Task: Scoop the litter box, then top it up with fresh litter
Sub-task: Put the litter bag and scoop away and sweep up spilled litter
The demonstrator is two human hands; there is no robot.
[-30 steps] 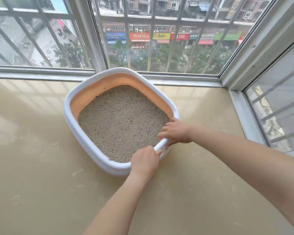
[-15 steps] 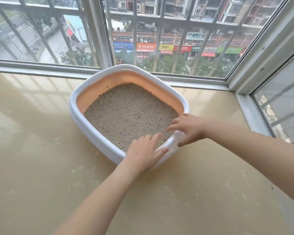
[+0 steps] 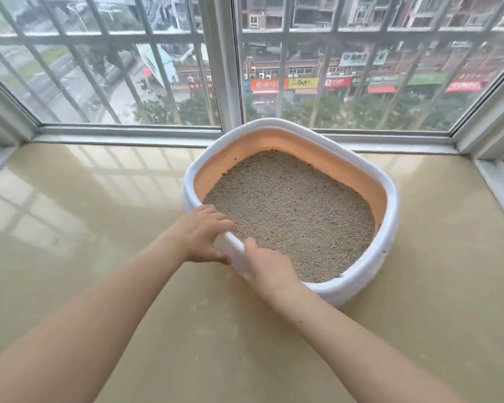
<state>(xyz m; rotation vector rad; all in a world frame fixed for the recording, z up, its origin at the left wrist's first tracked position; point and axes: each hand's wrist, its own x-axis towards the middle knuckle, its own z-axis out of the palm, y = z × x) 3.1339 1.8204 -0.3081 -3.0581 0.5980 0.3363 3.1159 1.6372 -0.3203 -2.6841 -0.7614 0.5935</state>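
Both hands have shifted along the near rim since a second ago, toward the box's left corner. Left hand (image 3: 200, 232) grips the white rim of the litter box (image 3: 389, 196), fingers curled over the edge above the grey litter (image 3: 291, 212), thumb outside. Right hand (image 3: 266, 266) clasps the rim just beside it, fingers reaching inside. Box sits on the glossy beige floor (image 3: 99, 216), close against the barred window (image 3: 224, 62).
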